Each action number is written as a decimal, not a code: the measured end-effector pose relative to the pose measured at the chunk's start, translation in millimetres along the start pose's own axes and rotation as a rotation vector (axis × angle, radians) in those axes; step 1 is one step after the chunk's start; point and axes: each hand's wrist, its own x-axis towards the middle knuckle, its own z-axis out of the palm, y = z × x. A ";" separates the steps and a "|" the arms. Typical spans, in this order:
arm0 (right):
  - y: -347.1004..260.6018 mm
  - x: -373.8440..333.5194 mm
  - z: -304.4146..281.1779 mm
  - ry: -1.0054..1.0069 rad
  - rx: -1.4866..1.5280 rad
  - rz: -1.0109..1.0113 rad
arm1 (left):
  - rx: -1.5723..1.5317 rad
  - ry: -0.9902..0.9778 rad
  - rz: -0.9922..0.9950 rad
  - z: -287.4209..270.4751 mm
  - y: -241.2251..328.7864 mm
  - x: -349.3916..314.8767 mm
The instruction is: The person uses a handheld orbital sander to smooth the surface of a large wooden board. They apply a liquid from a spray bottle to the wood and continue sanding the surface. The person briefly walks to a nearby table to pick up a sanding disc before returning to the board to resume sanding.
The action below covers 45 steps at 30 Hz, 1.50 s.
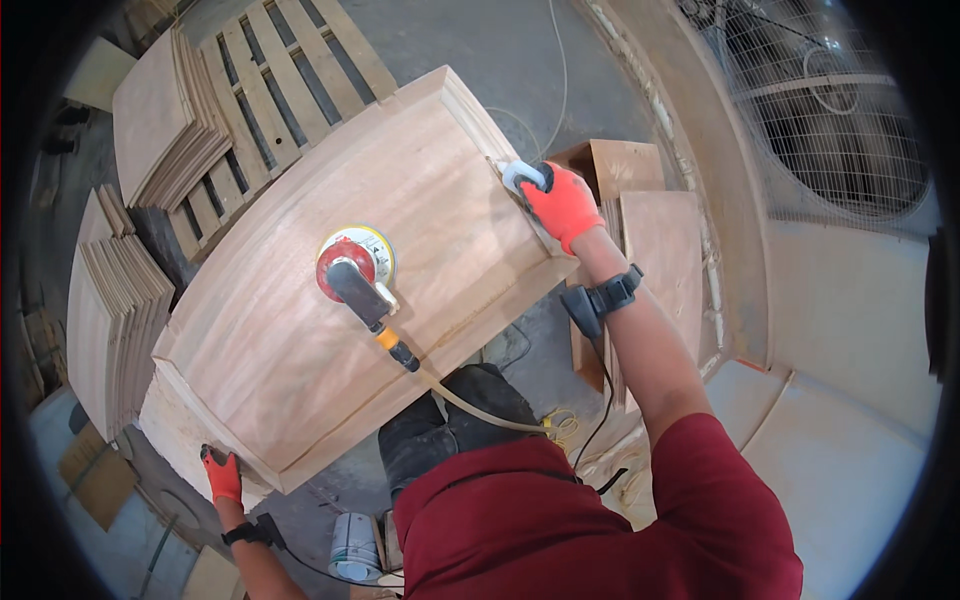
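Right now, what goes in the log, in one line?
left hand: grips panel corner | right hand: grips far edge | sander: resting on top, unheld

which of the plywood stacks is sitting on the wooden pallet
The fanned stack of plywood sheets at upper left rests on the slatted pallet; the other stack, lower left, stands off it.

The person wears a dark red short-sleeved shirt (560, 520) and dark trousers (450, 420). Both the left hand (222, 474) and the right hand (562, 205) are in orange gloves. Each wrist carries a black strap with a small black device, a thin black cable trailing from it toward the body
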 end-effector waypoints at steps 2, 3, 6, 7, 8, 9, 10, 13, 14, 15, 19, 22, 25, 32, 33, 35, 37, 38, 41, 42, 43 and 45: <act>-8.8 6.1 -0.8 -0.006 -0.004 -0.013 | 0.044 0.016 0.014 0.9 -0.2 1.2; -12.4 9.5 -0.8 -0.008 -0.008 -0.023 | 0.055 0.021 0.015 1.4 -3.2 3.0; -20.5 17.4 -1.3 -0.006 -0.033 -0.039 | 0.036 0.016 0.003 1.2 5.2 1.6; -23.4 20.0 -1.2 -0.005 -0.041 -0.043 | 0.022 0.012 -0.005 -0.7 9.5 -0.4; -26.1 22.7 -1.2 -0.003 -0.046 -0.047 | 0.039 0.005 -0.004 -1.2 10.8 -0.4; -28.8 25.4 -1.3 0.000 -0.051 -0.050 | 0.056 -0.003 -0.004 -1.6 10.8 -0.7; -30.9 27.6 -1.1 0.001 -0.056 -0.053 | 0.073 -0.012 -0.004 -1.9 11.5 -2.3; -37.8 35.5 0.2 -0.005 -0.072 -0.062 | 0.083 0.026 0.000 -2.7 15.5 -6.3; -39.5 37.9 1.0 0.001 -0.076 -0.062 | 0.083 0.018 -0.005 -3.0 17.3 -8.0; -40.7 40.4 2.1 0.008 -0.081 -0.062 | 0.082 0.011 -0.009 -3.3 19.3 -9.8; -48.2 50.4 3.3 0.018 -0.073 -0.085 | 0.089 -0.014 -0.029 -9.4 33.0 -17.1; -60.3 59.2 4.2 0.004 -0.115 -0.055 | 0.074 -0.010 -0.026 -10.1 32.5 -18.3; -67.9 66.2 6.2 -0.012 -0.079 -0.041 | 0.113 -0.047 -0.063 -15.2 41.0 -21.2; -77.1 81.0 10.0 0.001 -0.073 -0.041 | 0.105 -0.060 -0.070 -20.3 54.5 -28.3; -81.3 80.9 8.3 -0.008 -0.069 -0.033 | 0.116 -0.059 -0.062 -17.4 44.3 -24.9; -85.0 81.8 7.5 -0.014 -0.075 -0.027 | 0.129 -0.061 -0.058 -16.6 41.3 -23.1; -85.1 84.3 8.0 -0.008 -0.096 -0.031 | 0.131 -0.066 -0.066 -18.3 45.7 -24.2; -84.5 85.3 8.3 0.010 -0.105 -0.038 | 0.125 -0.074 -0.076 -20.1 51.6 -25.9; -81.9 89.9 11.1 0.044 -0.107 -0.049 | 0.095 -0.092 -0.095 -24.0 62.5 -29.0; -80.8 92.8 11.7 0.043 -0.094 -0.046 | 0.077 -0.094 -0.092 -23.5 59.4 -27.6; -80.8 95.4 11.8 0.041 -0.082 -0.042 | 0.060 -0.097 -0.088 -22.7 55.3 -25.8; -87.7 98.2 10.8 0.046 -0.060 -0.038 | 0.088 -0.061 -0.047 -14.4 29.3 -16.8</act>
